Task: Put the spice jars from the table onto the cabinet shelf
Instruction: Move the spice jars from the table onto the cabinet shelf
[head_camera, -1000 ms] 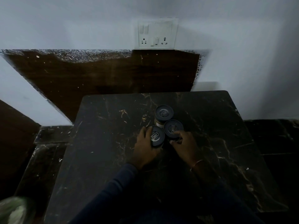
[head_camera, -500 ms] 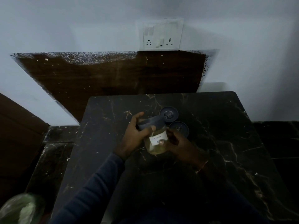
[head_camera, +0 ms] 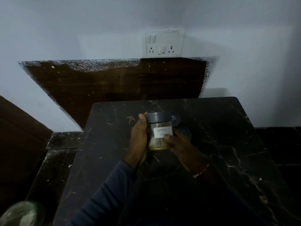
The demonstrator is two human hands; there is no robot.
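Observation:
A glass spice jar (head_camera: 158, 132) with a dark grey lid and a white handwritten label is held upright above the dark marble table (head_camera: 219, 152). My left hand (head_camera: 140, 136) grips its left side, thumb up by the lid. My right hand (head_camera: 179, 142) holds its lower right side, thumb on the label. Behind it two more spice jars stand on the table, only their dark lids showing: one (head_camera: 175, 119) further back, one (head_camera: 184, 132) beside my right hand. No cabinet shelf is in view.
A white wall with a switch-and-socket plate (head_camera: 164, 42) rises behind the table, above a dark brown wooden panel (head_camera: 114, 82). A brown wooden surface (head_camera: 19, 131) stands at the left. A blurred green object (head_camera: 21, 214) sits at the bottom left corner.
One jar has been lifted off the table from the group of three, tilted, then turned upright with its label facing me. Both hands rose with it.

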